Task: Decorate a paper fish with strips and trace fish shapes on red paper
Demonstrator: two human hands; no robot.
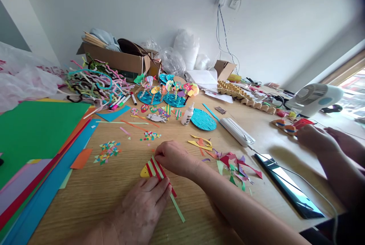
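Observation:
A yellow paper fish (146,171) with red and green strips glued across it lies on the wooden table (94,195) in front of me. My left hand (142,209) lies flat, fingers stretched out, pressing the lower ends of the strips. My right hand (173,157) is closed in a pinch on the upper end of a green paper strip (174,202) that runs over the fish and sticks out toward me.
Coloured paper sheets (34,138) are stacked at left; scraps (236,167) lie at right. A glue bottle (187,115), teal discs (203,120), markers and pipe cleaners (91,81) sit further back. Another person's hands (322,138) work at right beside a phone (288,186).

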